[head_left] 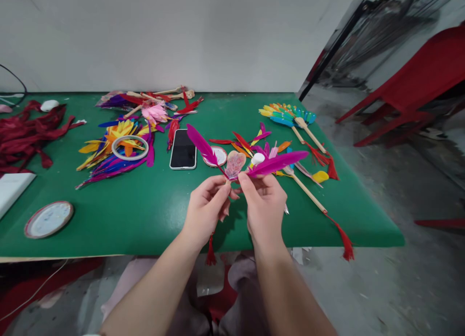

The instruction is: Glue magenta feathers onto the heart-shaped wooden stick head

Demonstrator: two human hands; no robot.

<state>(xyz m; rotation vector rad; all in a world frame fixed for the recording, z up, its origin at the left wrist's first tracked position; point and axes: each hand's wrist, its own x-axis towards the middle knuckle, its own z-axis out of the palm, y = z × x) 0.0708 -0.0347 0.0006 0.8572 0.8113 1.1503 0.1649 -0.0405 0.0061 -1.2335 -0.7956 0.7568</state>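
My left hand (207,207) and my right hand (264,205) meet above the green table (145,210), both pinched on a small feather fan (235,164). The fan has a pink heart-shaped centre. One magenta feather (201,144) points up to the left, and another magenta feather (278,163) points right. A red tassel (210,251) hangs below my left hand at the table's front edge.
A phone (183,149) lies face up behind my hands. A tape ring (130,147) rests on a heap of coloured feathers (109,156). A finished fan (286,115) lies at the back right, red ribbons (25,132) at the far left, a round lid (49,219) at the front left, and a red chair (414,84) off to the right.
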